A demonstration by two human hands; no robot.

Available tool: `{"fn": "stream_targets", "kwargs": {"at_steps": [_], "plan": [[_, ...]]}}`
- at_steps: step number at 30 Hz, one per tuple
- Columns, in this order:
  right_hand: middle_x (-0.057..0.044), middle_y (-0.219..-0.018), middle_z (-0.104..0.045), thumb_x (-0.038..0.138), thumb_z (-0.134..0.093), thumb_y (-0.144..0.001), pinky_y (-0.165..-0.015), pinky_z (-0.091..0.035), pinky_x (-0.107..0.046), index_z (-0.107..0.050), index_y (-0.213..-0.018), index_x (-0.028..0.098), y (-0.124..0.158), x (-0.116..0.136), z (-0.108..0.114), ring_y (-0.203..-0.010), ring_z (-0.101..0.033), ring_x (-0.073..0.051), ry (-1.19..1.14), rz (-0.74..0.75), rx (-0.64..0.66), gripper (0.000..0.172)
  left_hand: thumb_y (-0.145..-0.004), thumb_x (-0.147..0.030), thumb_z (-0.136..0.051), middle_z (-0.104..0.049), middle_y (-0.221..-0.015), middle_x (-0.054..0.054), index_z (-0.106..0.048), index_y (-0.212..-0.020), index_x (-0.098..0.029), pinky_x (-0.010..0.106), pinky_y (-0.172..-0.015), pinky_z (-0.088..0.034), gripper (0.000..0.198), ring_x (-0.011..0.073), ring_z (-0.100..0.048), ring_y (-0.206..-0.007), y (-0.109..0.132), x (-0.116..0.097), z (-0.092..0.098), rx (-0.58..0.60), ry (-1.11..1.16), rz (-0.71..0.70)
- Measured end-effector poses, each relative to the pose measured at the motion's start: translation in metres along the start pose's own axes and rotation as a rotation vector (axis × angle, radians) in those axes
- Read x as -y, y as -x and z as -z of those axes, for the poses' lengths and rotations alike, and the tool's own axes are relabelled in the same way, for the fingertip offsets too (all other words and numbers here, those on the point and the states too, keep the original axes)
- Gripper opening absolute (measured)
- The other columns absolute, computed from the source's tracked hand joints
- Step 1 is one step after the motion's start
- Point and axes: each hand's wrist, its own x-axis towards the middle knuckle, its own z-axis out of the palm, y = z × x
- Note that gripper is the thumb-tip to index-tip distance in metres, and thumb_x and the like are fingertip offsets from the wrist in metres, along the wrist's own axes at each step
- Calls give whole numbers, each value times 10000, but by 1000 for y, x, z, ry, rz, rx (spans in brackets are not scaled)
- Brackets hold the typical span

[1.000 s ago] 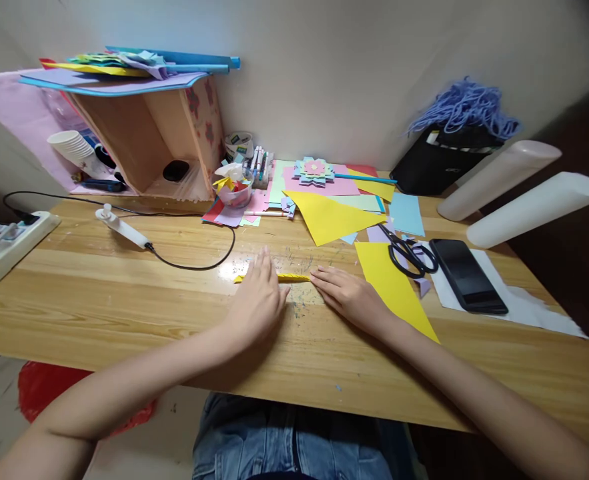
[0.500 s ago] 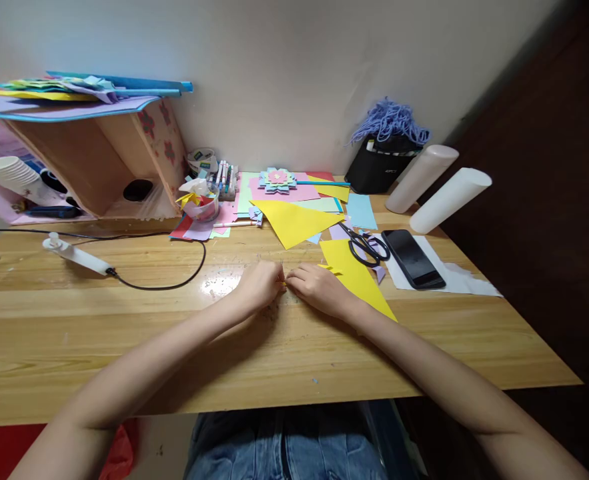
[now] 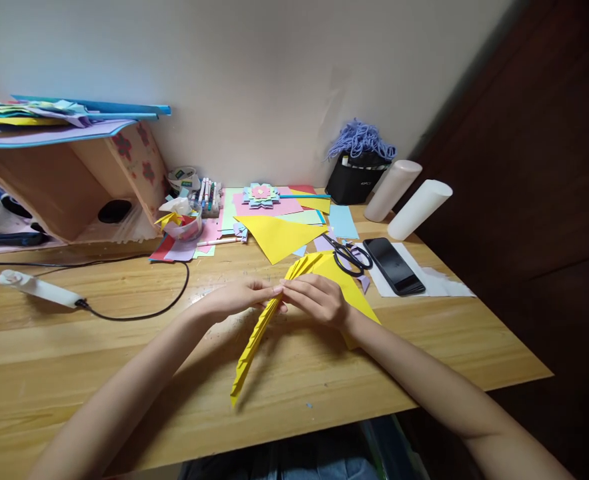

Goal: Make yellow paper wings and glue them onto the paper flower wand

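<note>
Both my hands meet over the middle of the wooden desk (image 3: pixel 99 373) and pinch the centre of a yellow accordion-folded paper strip (image 3: pixel 255 340). My left hand (image 3: pixel 239 298) has its fingers closed on the strip from the left. My right hand (image 3: pixel 317 300) pinches it from the right. The pleated strip is lifted off the desk and fans out, one end pointing toward me, the other end spreading up behind my right hand. A yellow paper triangle (image 3: pixel 347 287) lies under my right wrist.
Black scissors (image 3: pixel 348 257) and a black phone (image 3: pixel 393 265) lie to the right on white paper. A larger yellow triangle (image 3: pixel 277 235), coloured sheets and a paper flower (image 3: pixel 261 195) sit at the back. A white corded tool (image 3: pixel 39 289) lies left; two white cylinders (image 3: pixel 405 199) stand far right.
The strip lay flat under my pressing hands a second ago. My hands came together, pinched its middle and lifted it, so it now hangs folded and fanned. The camera view also shifted.
</note>
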Motion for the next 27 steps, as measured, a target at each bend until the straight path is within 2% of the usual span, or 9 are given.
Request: {"fn": "stream_targets", "kwargs": {"at_steps": [5,8,12,13,15,17,19,23,27], "plan": [[-57,-1102,-683,163,-464,-900,-807,-536,-315,-597,-1171,227,0,3,0,-977,-622,-171,-27,-45,98,309,-781,-454,-596,-705,-854,72,-697,-807,-121,298,-829,-429,348,177,-610,-819,1,0,-2,-43,8,-62],[-60,-1104,-673,159,-482,-883,-857,-516,-327,-582,-1177,235,-4,4,1,-1013,-602,-178,-44,-158,-2,320,-752,-439,-622,-702,-775,56,-691,-752,-124,300,-785,-439,323,177,-612,-759,1,-2,-3,-139,-33,-38],[-131,-1081,-626,294,-512,-870,-818,-531,-368,-538,-1156,179,-9,-7,4,-990,-599,-218,-203,-781,-306,309,-744,-411,-633,-717,-867,65,-697,-715,-144,302,-858,-421,276,210,-612,-944,3,-4,-3,-187,0,-8],[-146,-1064,-621,348,-517,-864,-764,-545,-356,-531,-1142,160,-9,-11,4,-934,-617,-216,-341,-934,-329,336,-750,-400,-631,-717,-902,65,-701,-715,-149,300,-882,-411,263,210,-601,-988,3,-4,-3,-173,25,-7],[-155,-1020,-636,453,-503,-853,-668,-549,-317,-548,-1095,136,-9,-20,4,-801,-639,-188,-721,-1116,-257,401,-762,-386,-629,-714,-921,62,-710,-723,-153,295,-897,-403,250,201,-600,-988,2,-3,-3,-132,66,-1],[-138,-955,-663,516,-517,-825,-623,-531,-281,-597,-1003,131,-9,-25,3,-707,-633,-156,-1061,-1159,-139,432,-765,-379,-634,-712,-885,63,-716,-731,-149,292,-862,-420,247,186,-615,-901,0,-1,-4,-74,106,14],[-93,-849,-677,519,-594,-770,-599,-507,-250,-635,-888,139,-9,-25,3,-647,-610,-128,-1212,-1181,-112,400,-764,-371,-642,-707,-818,62,-719,-737,-142,282,-813,-437,243,167,-613,-805,-2,1,-7,-6,147,34],[-14,-641,-636,460,-715,-672,-527,-460,-219,-659,-698,152,-12,-21,5,-543,-554,-99,-1218,-1219,-115,314,-774,-354,-644,-690,-747,40,-724,-773,-146,251,-757,-434,223,127,-587,-713,-7,7,-11,100,249,71],[-19,-633,-649,449,-715,-671,-487,-432,-213,-672,-663,146,-12,-24,10,-494,-525,-83,-1204,-1222,-82,306,-753,-342,-672,-675,-714,26,-719,-809,-143,244,-728,-422,212,109,-572,-678,-10,13,-11,113,386,127]]}}
